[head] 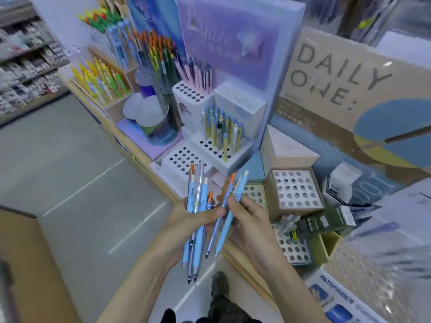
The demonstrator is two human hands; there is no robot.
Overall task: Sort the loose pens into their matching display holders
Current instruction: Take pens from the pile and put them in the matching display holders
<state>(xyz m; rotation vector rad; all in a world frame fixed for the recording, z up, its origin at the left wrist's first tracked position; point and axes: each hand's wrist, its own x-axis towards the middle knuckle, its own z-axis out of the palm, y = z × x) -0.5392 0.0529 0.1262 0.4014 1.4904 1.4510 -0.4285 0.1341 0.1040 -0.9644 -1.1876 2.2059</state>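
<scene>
My left hand (186, 226) grips a bunch of light blue pens (197, 206) with orange and white caps, tips pointing down. My right hand (248, 220) pinches two or three more blue pens (227, 220) right beside that bunch. Both hands hover in front of a white tiered holder with round holes (184, 159). Its upper tier (229, 157) carries several blue-capped, yellow-green pens (221, 129) standing upright. Behind it, a white holder block (184, 99) holds pink pens (198, 74).
A brown box with a white hole grid (295, 190) sits to the right, with another hole grid (292, 247) and a dark green box (326, 220) below it. Racks of coloured pens (149, 52) stand behind on the left. A brown carton (25, 264) is at lower left.
</scene>
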